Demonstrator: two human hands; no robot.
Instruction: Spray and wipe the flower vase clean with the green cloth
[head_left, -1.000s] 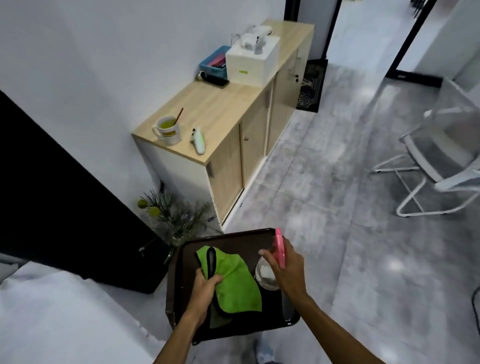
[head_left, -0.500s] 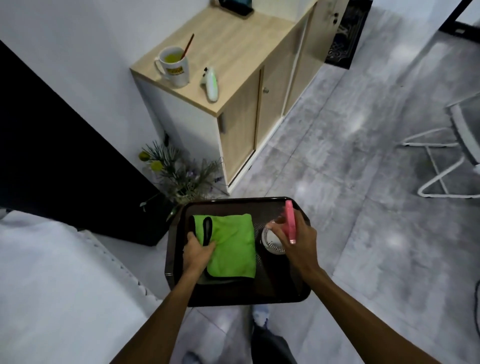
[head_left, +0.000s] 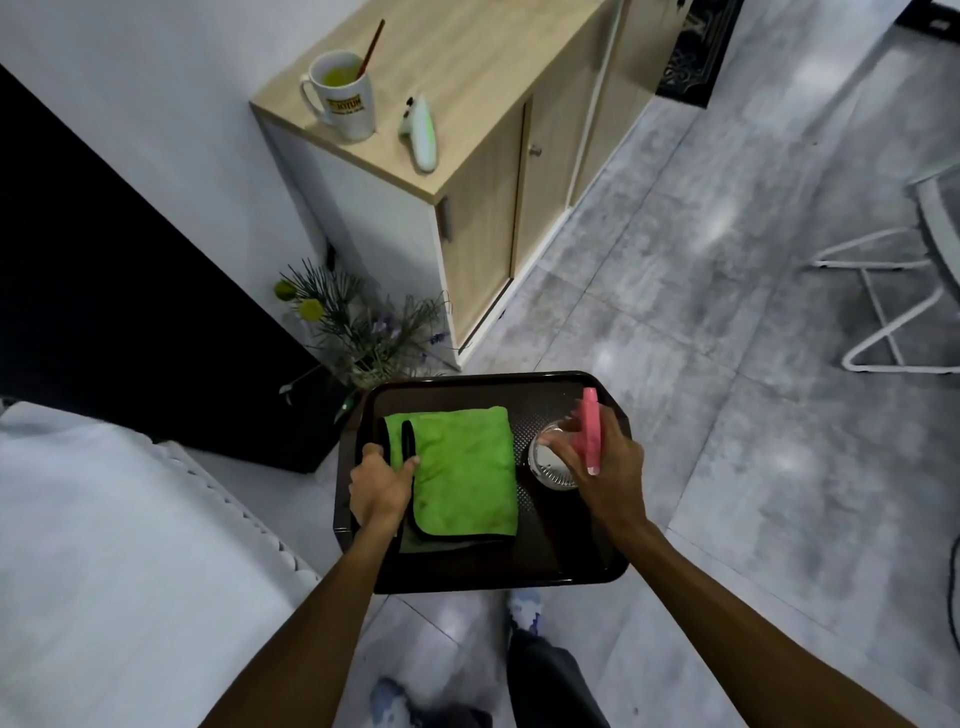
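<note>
Plainly nothing is wiped yet: the left hand (head_left: 382, 488) grips the tray (head_left: 467, 571) edge with its thumb pressing the folded cloth (head_left: 462, 467), and the right hand (head_left: 605, 467) is closed round a pink sprayer (head_left: 590, 431) over a clear round container (head_left: 550, 462). Beyond the left fingertips the vase (head_left: 358, 353), its body hidden by foliage, stands on the floor beside the cabinet (head_left: 467, 156). Beyond the right fingers the floor lies open, so I judge there is room to crouch.

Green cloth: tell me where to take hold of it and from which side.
Pinch the green cloth at its far right corner, coming from above: it lies folded flat on the tray, that corner is bare, and the left hand covers its left edge.
</note>
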